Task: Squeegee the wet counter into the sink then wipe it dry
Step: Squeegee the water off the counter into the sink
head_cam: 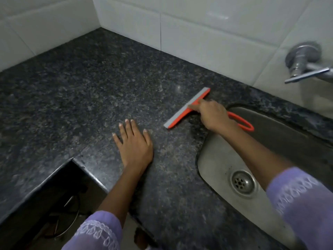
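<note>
An orange squeegee [182,112] with a grey rubber blade rests blade-down on the dark speckled granite counter [93,91], just left of the steel sink [221,159]. My right hand [211,115] grips its handle near the blade, and the handle's orange loop sticks out behind the hand over the sink's edge. My left hand [134,143] lies flat on the counter with fingers spread, a short way left of the blade and apart from it. No cloth is in view.
White tiled walls [207,37] meet in a corner behind the counter. A metal tap [304,64] juts from the wall above the sink. The sink's drain [243,183] lies near me. The counter's front edge steps inward at the lower left, with a dark gap [54,204] below.
</note>
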